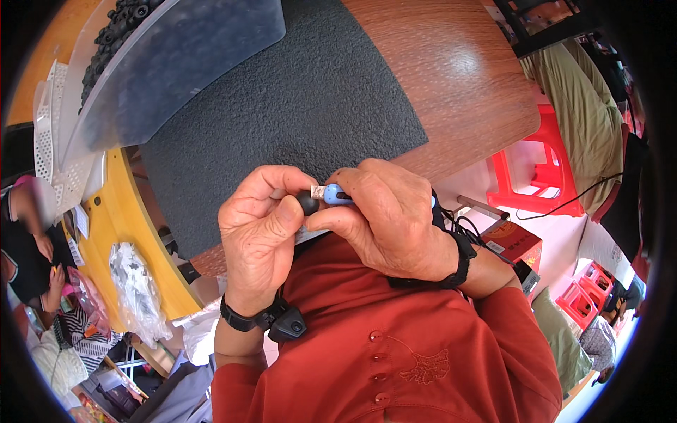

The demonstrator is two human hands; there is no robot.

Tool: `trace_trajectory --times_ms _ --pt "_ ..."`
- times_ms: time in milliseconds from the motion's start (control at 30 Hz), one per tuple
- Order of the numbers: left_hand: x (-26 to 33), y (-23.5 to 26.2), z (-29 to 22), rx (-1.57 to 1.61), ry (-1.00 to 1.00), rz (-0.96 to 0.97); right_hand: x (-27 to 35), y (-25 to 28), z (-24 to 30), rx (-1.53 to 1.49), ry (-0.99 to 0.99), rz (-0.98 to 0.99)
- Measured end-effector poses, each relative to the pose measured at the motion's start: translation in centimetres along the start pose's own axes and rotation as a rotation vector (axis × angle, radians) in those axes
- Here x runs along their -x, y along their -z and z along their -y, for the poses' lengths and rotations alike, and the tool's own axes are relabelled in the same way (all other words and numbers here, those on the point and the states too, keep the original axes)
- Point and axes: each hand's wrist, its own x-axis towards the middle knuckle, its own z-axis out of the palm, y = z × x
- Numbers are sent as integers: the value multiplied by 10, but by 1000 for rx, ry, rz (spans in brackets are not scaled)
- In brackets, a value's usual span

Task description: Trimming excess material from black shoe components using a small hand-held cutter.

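Between the thumb and fingers of my left hand [257,229] is a small round black part [307,203], which looks like rubber. My right hand [388,215] is closed around a blue utility knife [337,194] with a dark slot in its handle. The knife's short, flat metal blade [317,192] points left and meets the edge of the black part, or lies just over it. Both hands are close together above the near edge of a black textured mat [282,106]. My fingers hide most of the knife's handle.
A translucent plastic bin [190,67] stands at the far left with many black parts [116,35]. The mat covers part of a brown wooden table [451,70]. A yellow table [144,247] holds clear plastic bags [134,289]. Right are a red stool [539,169] and a red box [515,243]. A person [32,240] sits left.
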Motion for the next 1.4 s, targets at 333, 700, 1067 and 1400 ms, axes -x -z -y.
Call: trace_trajectory --times_ms 333,700,1067,1400 --pt "-3 -2 1 -4 15 -22 -1 0 -2 90 20 19" --pt "-15 -26 -29 -207 -96 -42 -6 18 0 -17 33 47" --pt "-167 -95 -134 -761 -417 94 9 24 -9 -115 -77 17" --pt "-183 -52 -202 -1125 -512 25 11 26 -11 -122 -128 60"
